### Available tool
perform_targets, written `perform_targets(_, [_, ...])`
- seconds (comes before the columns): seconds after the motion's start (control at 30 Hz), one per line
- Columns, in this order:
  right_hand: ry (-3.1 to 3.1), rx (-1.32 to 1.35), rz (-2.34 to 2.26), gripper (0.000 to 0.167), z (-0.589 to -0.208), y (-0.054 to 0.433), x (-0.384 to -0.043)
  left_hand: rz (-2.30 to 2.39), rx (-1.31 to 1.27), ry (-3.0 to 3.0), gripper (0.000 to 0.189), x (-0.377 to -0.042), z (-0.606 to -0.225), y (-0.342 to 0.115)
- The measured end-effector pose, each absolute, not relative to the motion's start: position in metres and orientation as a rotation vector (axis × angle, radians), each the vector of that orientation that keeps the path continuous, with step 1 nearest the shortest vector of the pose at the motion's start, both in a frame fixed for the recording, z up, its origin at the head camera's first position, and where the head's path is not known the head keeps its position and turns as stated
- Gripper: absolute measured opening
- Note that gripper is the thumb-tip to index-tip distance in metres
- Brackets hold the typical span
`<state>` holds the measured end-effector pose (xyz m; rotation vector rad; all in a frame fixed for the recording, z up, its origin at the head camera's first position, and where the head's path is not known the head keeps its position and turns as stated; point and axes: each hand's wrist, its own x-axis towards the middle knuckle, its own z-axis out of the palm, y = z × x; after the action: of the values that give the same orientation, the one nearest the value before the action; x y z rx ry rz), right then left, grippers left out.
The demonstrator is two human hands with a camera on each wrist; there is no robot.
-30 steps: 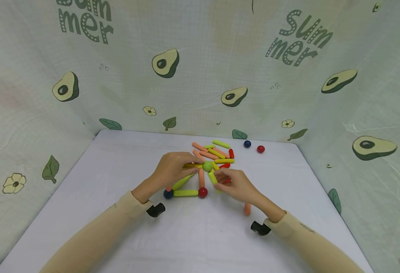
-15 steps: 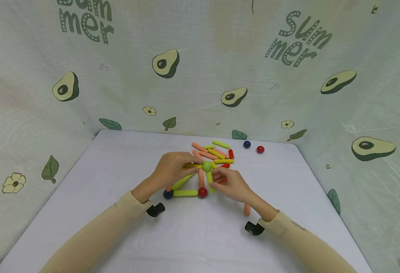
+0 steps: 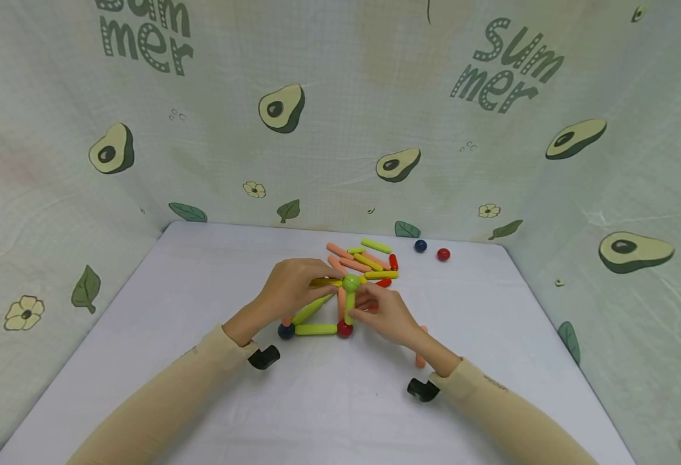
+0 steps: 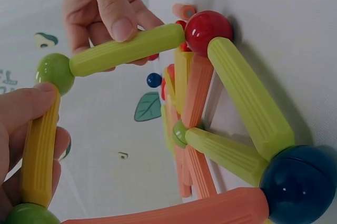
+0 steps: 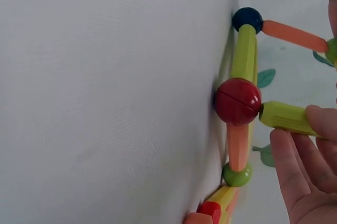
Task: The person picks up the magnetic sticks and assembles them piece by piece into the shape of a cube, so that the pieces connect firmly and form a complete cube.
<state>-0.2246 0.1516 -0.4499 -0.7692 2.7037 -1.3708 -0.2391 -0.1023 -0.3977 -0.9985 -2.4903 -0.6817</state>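
My left hand (image 3: 294, 284) grips a yellow magnetic rod (image 4: 39, 150) with a green ball (image 3: 351, 283) at its right end and another green ball (image 4: 32, 214) at its left. With thumb and fingers my right hand (image 3: 389, 318) pinches a lime rod (image 4: 129, 49), which stands upright below the first green ball. Its lower end is right at a red ball (image 3: 344, 329) on the table. A second lime rod (image 3: 316, 329) lies between the red ball and a navy ball (image 3: 285, 330). From the navy ball an orange rod (image 4: 174, 209) rises to the left green ball.
Behind the hands lies a pile of loose orange, yellow, lime and red rods (image 3: 355, 263). A loose navy ball (image 3: 420, 245) and a loose red ball (image 3: 443, 254) sit to its right. One orange rod (image 3: 420, 360) lies beneath my right wrist. Patterned cloth walls (image 3: 340, 129) surround the table.
My right hand has moved left, swinging the lime rod from a slant to upright over the red ball. The left hand has stayed nearly still.
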Motion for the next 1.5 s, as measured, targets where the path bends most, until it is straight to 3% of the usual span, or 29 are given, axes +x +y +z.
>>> perform_targets(0.4, [2.735,-0.823,-1.336,0.02,-0.45,0.146,-0.231,-0.719,-1.038,-2.537,0.027,-0.239,-0.391,-0.116])
perform_targets(0.67, [2.739,-0.884,-1.335,0.022,-0.449,0.146,-0.232,-0.762,-0.874,-2.658,0.023,-0.235,-0.393,-0.146])
perform_targets(1.07, [2.746,-0.851,-1.339,0.022,-0.449,0.142,-0.236,-0.934,-0.936,-2.636,0.043,-0.225,-0.401,-0.173])
perform_targets(1.5, [2.754,-0.842,-1.28,0.019,-0.446,0.144,-0.244,-1.068,-0.993,-2.633,0.048,-0.224,-0.401,-0.175])
